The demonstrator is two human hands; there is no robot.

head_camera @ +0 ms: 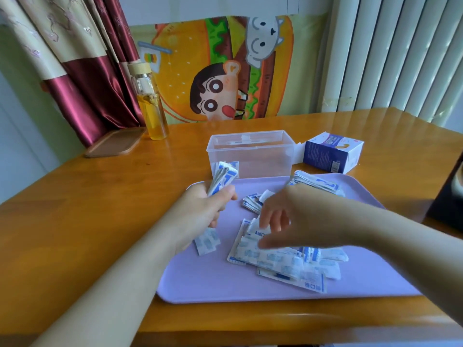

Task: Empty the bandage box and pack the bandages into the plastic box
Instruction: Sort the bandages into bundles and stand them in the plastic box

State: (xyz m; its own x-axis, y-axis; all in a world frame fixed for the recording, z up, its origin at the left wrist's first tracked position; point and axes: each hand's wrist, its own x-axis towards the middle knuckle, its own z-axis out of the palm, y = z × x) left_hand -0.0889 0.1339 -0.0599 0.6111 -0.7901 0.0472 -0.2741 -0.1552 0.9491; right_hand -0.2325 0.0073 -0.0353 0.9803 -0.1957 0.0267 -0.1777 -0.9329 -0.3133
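White and blue wrapped bandages lie scattered on a lilac tray (200,284). The biggest loose pile (288,261) is in the tray's middle, and a stack (315,182) lies at its far right. My left hand (208,209) grips a bundle of bandages (223,177) upright over the tray's far left corner. My right hand (283,221) hovers over the loose pile with fingers spread downward, touching the top wrappers. The clear plastic box (250,152) stands open behind the tray with a few bandages inside. The bandage box (333,155) lies on its side to the right.
A glass bottle (151,106) of yellow liquid and a brown wooden lid (115,145) sit at the table's far left. A dark object (448,196) is at the right edge. A cartoon-print cloth hangs behind the orange wooden table (100,196).
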